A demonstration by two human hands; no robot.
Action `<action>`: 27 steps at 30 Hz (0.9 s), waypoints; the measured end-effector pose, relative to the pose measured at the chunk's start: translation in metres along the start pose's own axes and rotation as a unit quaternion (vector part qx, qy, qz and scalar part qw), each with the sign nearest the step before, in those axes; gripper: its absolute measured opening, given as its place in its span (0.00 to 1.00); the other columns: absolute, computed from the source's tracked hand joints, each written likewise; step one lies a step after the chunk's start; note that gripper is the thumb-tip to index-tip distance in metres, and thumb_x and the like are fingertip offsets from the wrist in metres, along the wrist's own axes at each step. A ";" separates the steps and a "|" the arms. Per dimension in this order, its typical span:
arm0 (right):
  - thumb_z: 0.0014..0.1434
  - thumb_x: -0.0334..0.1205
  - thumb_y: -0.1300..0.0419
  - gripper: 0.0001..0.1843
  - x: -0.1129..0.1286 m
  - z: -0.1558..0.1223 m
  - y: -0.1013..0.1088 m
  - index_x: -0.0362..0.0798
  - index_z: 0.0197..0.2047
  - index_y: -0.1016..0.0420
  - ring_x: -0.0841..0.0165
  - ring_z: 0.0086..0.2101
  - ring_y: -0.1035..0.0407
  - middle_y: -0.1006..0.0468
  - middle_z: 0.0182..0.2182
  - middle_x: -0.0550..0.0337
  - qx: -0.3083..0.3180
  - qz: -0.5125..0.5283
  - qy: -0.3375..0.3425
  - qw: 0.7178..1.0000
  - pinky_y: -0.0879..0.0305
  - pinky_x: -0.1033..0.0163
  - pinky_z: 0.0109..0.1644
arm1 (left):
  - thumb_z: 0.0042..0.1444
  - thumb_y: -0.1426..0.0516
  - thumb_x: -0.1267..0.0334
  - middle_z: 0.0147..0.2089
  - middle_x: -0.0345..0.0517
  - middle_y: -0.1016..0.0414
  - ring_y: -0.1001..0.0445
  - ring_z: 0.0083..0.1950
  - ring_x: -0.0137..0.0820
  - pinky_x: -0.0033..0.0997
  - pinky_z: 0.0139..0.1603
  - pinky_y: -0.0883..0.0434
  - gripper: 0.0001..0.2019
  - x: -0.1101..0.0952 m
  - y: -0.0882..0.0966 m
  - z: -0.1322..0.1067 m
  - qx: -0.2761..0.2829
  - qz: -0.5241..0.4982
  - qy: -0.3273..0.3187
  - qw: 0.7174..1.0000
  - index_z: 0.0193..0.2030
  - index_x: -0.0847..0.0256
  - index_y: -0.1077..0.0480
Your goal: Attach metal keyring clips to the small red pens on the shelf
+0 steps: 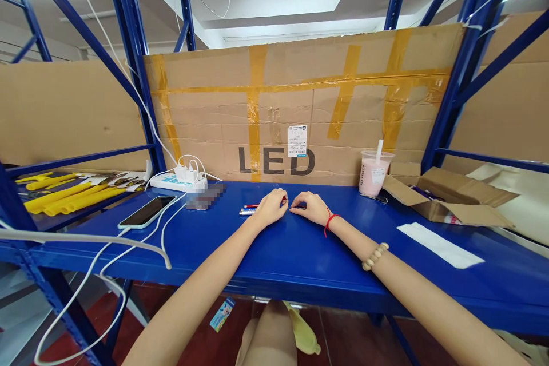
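Note:
My left hand [273, 207] rests low over the blue shelf top, fingers curled in towards the thumb. What they close on, if anything, is too small to make out. Just left of it lie a blue-and-silver pen [247, 212] and a red pen [250, 206], their right ends hidden behind the hand. Facing it across a narrow gap is my right hand [314, 208], with a red string on the wrist. Its fingertips and thumb are drawn together, pointing left; anything between them is hidden.
A phone [148, 212] with white cables and a power strip [179, 182] lie left. At the right stand a pink drink cup [372, 174], an open cardboard box [454, 197] and a white paper strip [441, 246]. Behind rises a taped cardboard panel [206, 120]. Yellow tubes [72, 197] lie far left.

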State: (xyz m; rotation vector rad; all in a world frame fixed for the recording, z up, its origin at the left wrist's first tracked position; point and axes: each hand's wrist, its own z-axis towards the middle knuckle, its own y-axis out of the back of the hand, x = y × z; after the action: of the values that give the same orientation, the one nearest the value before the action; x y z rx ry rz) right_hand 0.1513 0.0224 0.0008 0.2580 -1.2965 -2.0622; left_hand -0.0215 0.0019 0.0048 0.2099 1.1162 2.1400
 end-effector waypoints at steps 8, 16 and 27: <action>0.54 0.42 0.41 0.08 0.005 -0.001 0.005 0.49 0.29 0.24 0.67 0.39 0.32 0.25 0.37 0.61 -0.040 0.014 0.026 0.999 0.40 0.60 0.45 | 0.51 0.51 0.70 0.30 0.42 0.36 0.37 0.34 0.31 0.30 0.34 0.38 0.04 0.000 0.000 -0.002 0.003 -0.002 0.023 1.000 0.27 0.60 0.43; 0.55 0.40 0.42 0.08 0.026 0.001 0.009 0.47 0.32 0.23 0.68 0.38 0.31 0.25 0.35 0.57 -0.208 0.133 0.072 0.966 0.36 0.63 0.44 | 0.52 0.52 0.71 0.27 0.40 0.38 0.39 0.28 0.27 0.27 0.30 0.41 0.06 0.003 -0.011 0.000 -0.008 -0.112 0.044 0.993 0.25 0.61 0.45; 0.56 0.45 0.45 0.13 0.033 -0.001 0.010 0.47 0.31 0.24 0.67 0.35 0.31 0.26 0.34 0.55 -0.218 0.145 0.046 0.964 0.33 0.62 0.40 | 0.50 0.51 0.72 0.26 0.38 0.37 0.39 0.28 0.26 0.25 0.30 0.41 0.05 0.001 -0.016 0.002 -0.031 -0.159 0.071 0.984 0.26 0.62 0.42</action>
State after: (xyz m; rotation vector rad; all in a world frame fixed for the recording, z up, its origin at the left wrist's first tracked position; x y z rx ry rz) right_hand 0.1311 -0.0020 0.0147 -0.0336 -0.7446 -1.9908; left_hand -0.0135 0.0102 -0.0060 -0.1437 1.0795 1.9218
